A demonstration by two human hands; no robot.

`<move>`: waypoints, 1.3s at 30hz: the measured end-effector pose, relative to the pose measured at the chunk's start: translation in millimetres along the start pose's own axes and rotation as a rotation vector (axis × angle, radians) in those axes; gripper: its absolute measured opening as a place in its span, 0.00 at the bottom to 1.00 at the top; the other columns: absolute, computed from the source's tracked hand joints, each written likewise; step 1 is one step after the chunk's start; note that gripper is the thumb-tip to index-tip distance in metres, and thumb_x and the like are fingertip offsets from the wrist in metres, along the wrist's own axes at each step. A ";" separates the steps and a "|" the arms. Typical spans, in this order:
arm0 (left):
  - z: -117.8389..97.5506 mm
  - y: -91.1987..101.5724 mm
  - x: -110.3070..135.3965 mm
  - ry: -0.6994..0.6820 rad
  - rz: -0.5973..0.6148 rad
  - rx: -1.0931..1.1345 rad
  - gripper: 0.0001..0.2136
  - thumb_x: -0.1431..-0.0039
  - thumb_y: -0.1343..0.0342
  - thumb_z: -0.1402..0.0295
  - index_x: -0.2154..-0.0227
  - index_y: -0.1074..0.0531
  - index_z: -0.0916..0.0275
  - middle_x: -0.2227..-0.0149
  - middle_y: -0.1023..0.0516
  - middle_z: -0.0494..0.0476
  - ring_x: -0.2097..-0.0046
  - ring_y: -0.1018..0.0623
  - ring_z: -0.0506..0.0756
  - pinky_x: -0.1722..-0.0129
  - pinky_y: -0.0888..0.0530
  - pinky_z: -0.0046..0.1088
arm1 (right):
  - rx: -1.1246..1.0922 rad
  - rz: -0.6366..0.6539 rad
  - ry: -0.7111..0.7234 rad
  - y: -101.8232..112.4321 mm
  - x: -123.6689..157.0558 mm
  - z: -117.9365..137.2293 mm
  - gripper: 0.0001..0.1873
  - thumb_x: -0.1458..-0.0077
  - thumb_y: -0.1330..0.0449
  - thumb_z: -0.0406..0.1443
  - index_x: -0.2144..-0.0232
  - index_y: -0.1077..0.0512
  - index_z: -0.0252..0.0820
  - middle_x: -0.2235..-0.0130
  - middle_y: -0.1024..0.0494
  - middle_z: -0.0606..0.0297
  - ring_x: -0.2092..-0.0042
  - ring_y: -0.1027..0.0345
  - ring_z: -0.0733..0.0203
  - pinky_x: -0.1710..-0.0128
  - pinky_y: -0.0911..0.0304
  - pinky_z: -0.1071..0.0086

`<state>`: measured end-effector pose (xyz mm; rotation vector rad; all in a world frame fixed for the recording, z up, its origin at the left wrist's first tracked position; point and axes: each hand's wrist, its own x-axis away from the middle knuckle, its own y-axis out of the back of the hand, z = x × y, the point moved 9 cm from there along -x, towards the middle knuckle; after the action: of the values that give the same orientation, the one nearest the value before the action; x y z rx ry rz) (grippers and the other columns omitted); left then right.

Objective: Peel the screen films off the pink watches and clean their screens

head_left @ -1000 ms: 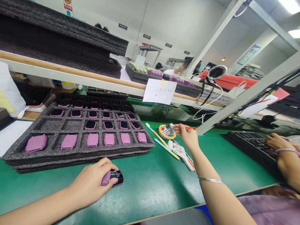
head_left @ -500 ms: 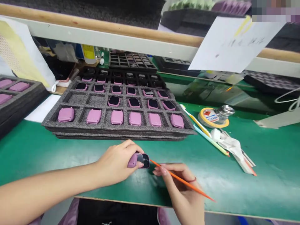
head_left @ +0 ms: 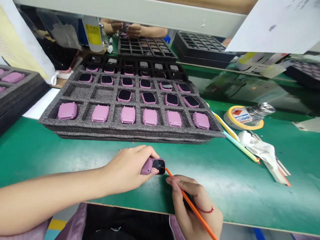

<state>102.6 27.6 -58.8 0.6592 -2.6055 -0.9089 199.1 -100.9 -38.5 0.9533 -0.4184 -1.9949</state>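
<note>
A purple smartwatch case [head_left: 147,166] with its black glossy screen part [head_left: 159,166] is in my left hand [head_left: 132,166]; fingers and thumb pinch it just above the green table. Whether the screen part is joined to the case I cannot tell. My right hand [head_left: 197,203] pinches a thin orange stick [head_left: 191,205] like a pen. Its tip lies close to the screen part's right edge; whether they touch is unclear. Behind both hands, a grey foam tray [head_left: 135,133] holds several purple watch cases [head_left: 128,115] and watches with dark screens [head_left: 149,97].
To the right lie a toothbrush [head_left: 226,126], a pale blue-green stick [head_left: 241,146], crumpled white tissue [head_left: 263,151] and a tape roll [head_left: 258,125] with a glass bottle [head_left: 262,110]. Another foam tray [head_left: 22,96] stands left. A shelf [head_left: 150,13] overhangs the back, with hands [head_left: 135,30] showing beneath.
The view has tipped downward and shifted slightly. The orange stick is steeper in my right hand, its tip still near the screen part. My left hand keeps its pinch on the watch parts.
</note>
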 end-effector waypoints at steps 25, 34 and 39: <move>-2.7 0.3 0.1 -0.047 -0.017 -0.012 0.09 0.37 0.41 0.66 0.55 0.30 0.57 0.55 0.21 0.51 0.55 0.21 0.57 0.58 0.26 0.35 | -0.031 0.001 0.052 -8.3 0.4 9.6 0.09 0.39 0.45 0.25 0.65 0.34 0.45 0.65 0.25 0.63 0.68 0.29 0.65 0.68 0.31 0.71; -0.9 0.3 -0.7 -0.008 -0.004 -0.009 0.09 0.38 0.41 0.64 0.56 0.29 0.56 0.55 0.20 0.51 0.55 0.21 0.58 0.59 0.27 0.35 | -0.383 -0.014 -0.277 7.6 -16.2 -27.7 0.05 0.38 0.40 0.31 0.66 0.26 0.45 0.70 0.21 0.67 0.71 0.24 0.65 0.70 0.26 0.74; 0.1 0.7 -1.7 -0.007 -0.017 -0.001 0.09 0.38 0.41 0.65 0.56 0.29 0.56 0.54 0.20 0.51 0.54 0.21 0.57 0.57 0.27 0.36 | -0.244 -0.037 -0.328 6.1 0.0 -28.5 0.03 0.37 0.40 0.36 0.64 0.26 0.45 0.69 0.18 0.64 0.67 0.20 0.61 0.67 0.24 0.73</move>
<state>103.8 29.0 -58.7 0.6795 -2.6093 -0.9197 224.1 -102.6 -53.5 0.4871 -0.3257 -2.1838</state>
